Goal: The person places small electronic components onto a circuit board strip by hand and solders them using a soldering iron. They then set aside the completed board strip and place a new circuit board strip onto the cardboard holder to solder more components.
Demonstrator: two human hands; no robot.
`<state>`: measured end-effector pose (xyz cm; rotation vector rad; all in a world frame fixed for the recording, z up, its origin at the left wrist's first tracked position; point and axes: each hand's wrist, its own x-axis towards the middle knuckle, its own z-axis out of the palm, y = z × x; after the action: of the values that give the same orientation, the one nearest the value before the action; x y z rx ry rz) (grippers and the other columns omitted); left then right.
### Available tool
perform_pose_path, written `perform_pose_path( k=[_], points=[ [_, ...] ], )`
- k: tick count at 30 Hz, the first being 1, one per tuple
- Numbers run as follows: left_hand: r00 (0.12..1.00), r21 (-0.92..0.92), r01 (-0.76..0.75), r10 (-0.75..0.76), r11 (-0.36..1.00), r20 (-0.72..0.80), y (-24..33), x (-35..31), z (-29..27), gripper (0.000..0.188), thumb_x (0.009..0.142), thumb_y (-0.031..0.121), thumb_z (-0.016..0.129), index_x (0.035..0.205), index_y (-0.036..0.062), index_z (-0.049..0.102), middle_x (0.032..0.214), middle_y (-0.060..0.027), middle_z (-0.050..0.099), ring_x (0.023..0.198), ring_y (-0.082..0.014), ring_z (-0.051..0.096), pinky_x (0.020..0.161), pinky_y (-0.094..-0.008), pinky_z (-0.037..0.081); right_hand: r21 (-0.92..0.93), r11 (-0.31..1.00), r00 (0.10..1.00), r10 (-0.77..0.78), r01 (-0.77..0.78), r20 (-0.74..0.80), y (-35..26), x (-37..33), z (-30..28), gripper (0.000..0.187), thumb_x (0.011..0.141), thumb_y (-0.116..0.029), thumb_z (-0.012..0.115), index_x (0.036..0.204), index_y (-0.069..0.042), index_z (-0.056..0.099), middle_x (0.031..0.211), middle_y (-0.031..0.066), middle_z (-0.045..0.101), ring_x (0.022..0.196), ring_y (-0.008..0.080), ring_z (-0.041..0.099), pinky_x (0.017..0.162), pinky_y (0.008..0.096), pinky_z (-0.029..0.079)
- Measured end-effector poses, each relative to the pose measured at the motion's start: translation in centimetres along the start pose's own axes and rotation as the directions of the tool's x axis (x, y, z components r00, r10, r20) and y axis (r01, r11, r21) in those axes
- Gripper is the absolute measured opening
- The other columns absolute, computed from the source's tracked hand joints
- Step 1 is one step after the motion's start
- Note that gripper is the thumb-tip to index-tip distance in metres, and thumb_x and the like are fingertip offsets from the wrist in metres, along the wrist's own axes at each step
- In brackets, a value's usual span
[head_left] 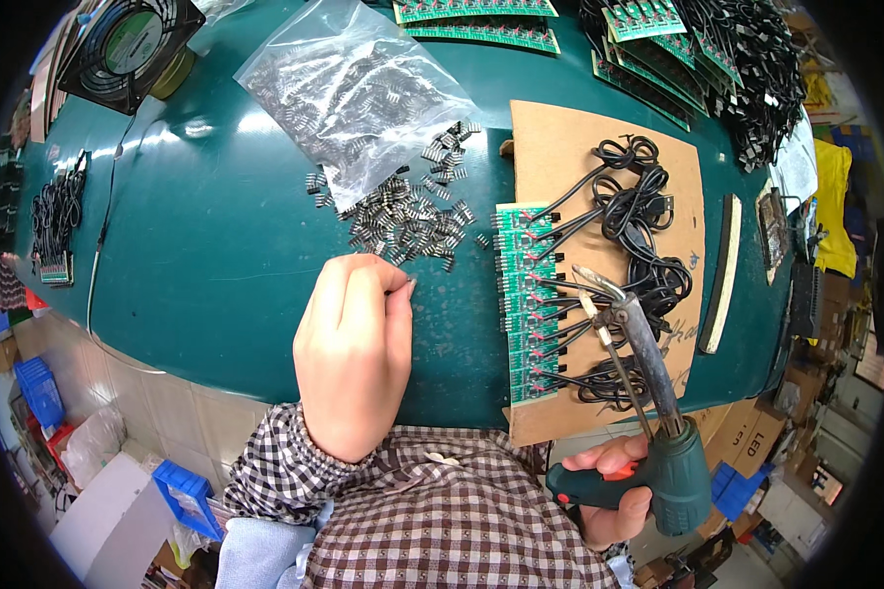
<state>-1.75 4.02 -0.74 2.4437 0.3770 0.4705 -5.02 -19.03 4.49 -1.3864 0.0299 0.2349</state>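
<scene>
I'm seemingly picking pin connectors (pixel 403 221), left hand (pixel 354 344) pinched, contents hidden, right hand (pixel 611 523) gripping the soldering gun (pixel 680 476), likely needing careful placement next.

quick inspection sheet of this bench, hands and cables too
Surface: green tabletop, partly covered by a cardboard sheet
Work things: circuit board strip on the cardboard; loose connectors heaped against a clear bag
Clutter: fan at far left, more board strips along the far side
Left hand: fingers curled beside the connectors; whether holding one, unclear
Right hand: grips a green-handled soldering gun
Cables: black cables coiled on the cardboard; thin cord at left
Surroundings: blue bins, yellow fabric or bag
</scene>
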Motion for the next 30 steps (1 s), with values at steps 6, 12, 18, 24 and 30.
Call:
perform_pose_path(
  k=[6,12,18,24,30],
  points=[
    [0.913,-0.599,0.407,-0.321,0.690,0.251,2.3,-0.2,-0.4,0.013,0.075,-0.004,0.061,0.083,-0.0017,0.052,0.077,-0.0066,0.058,0.067,-0.0094,0.058,0.061,-0.0205,0.048,0.034,0.998,0.995,0.049,-0.046,-0.087,-0.2,0.8,0.5,0.048,0.080,-0.031,0.057,0.108,0.002,0.036,0.084,0.0109,0.050,0.080,0.0234,0.057,0.067,0.0377,0.054],
    [0.687,-0.687,0.727,-0.037,0.018,0.726,6.9,-1.8,-1.8,0.029,0.071,-0.015,0.060,0.089,-0.0016,0.041,0.081,-0.0174,0.060,0.079,-0.0208,0.062,0.067,-0.0278,0.054,-0.175,0.984,0.998,0.034,-0.025,0.047,-1.3,4.0,2.6,0.040,0.068,-0.012,0.067,0.096,-0.003,0.040,0.084,0.0077,0.047,0.078,0.0191,0.051,0.074,0.0367,0.045],
    [0.705,-0.695,0.706,0.043,-0.139,0.708,6.5,-2.7,-1.5,0.020,0.075,-0.011,0.058,0.085,-0.0021,0.043,0.082,-0.0173,0.060,0.080,-0.0190,0.062,0.068,-0.0268,0.053,-0.123,0.981,0.974,0.167,-0.149,0.155,-1.4,3.8,1.3,0.025,0.072,-0.004,0.064,0.087,-0.004,0.045,0.078,0.0093,0.051,0.075,0.0204,0.053,0.074,0.0378,0.045],
    [0.705,-0.706,0.707,0.112,-0.040,0.700,6.8,-2.9,-1.6,0.018,0.075,-0.009,0.059,0.085,-0.0025,0.045,0.085,-0.0179,0.060,0.081,-0.0191,0.062,0.068,-0.0270,0.054,-0.150,0.986,0.975,0.096,-0.066,0.201,-1.8,3.4,0.8,0.022,0.073,0.003,0.060,0.088,-0.004,0.045,0.080,0.0097,0.052,0.076,0.0201,0.055,0.072,0.0374,0.046],
    [0.772,-0.697,0.529,0.067,0.484,0.632,7.0,-3.2,-2.8,0.011,0.076,-0.001,0.060,0.087,-0.0040,0.059,0.080,-0.0110,0.061,0.067,-0.0120,0.060,0.057,-0.0224,0.048,-0.334,0.943,0.989,0.052,-0.003,0.137,-1.3,3.0,0.6,0.023,0.070,0.001,0.066,0.090,-0.002,0.055,0.082,0.0092,0.060,0.075,0.0165,0.059,0.067,0.0268,0.048]
  ],
)
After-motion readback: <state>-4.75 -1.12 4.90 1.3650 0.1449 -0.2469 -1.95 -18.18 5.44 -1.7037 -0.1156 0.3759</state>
